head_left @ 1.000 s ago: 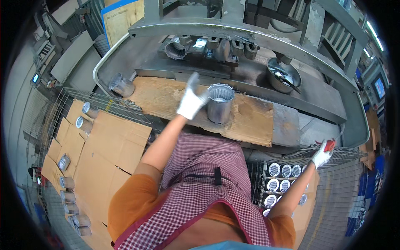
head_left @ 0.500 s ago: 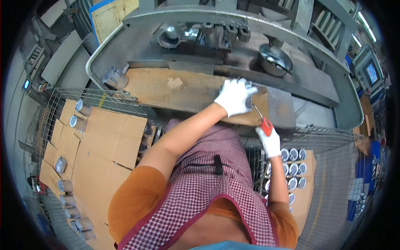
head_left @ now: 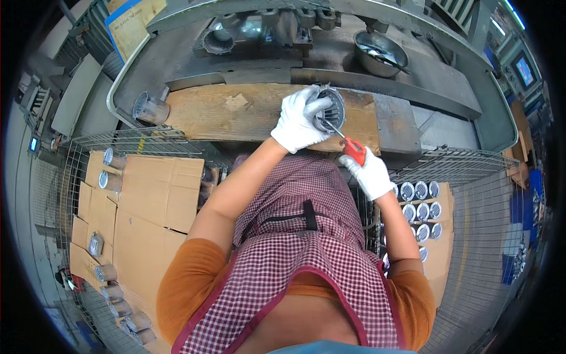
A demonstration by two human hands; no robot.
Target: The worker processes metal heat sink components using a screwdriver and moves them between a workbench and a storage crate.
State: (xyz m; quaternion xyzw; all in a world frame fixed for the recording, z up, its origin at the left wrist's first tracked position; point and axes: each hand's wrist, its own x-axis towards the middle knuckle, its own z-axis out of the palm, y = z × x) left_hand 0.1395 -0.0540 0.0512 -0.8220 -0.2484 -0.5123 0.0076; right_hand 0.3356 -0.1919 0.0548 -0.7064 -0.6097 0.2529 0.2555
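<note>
My left hand, in a white glove, is closed round a grey finned metal cylinder above the wooden board. The cylinder's open, ribbed end is tilted toward my right side. In my gloved right hand is a red-handled tool with a thin metal shaft, like a screwdriver. Its shaft reaches up to the lower rim of the cylinder; the very tip is hard to make out. Another metal cylinder lies at the board's left end.
A metal bowl with pieces in it stands at the back right. Behind the board sits a round metal part. Wire cages flank me: cardboard with several cylinders on the left, rows of finned cylinders on the right.
The cylinder in my left hand has turned so its ribbed open end shows. My right hand has come up and left with the red-handled tool. The view has shifted slightly.
</note>
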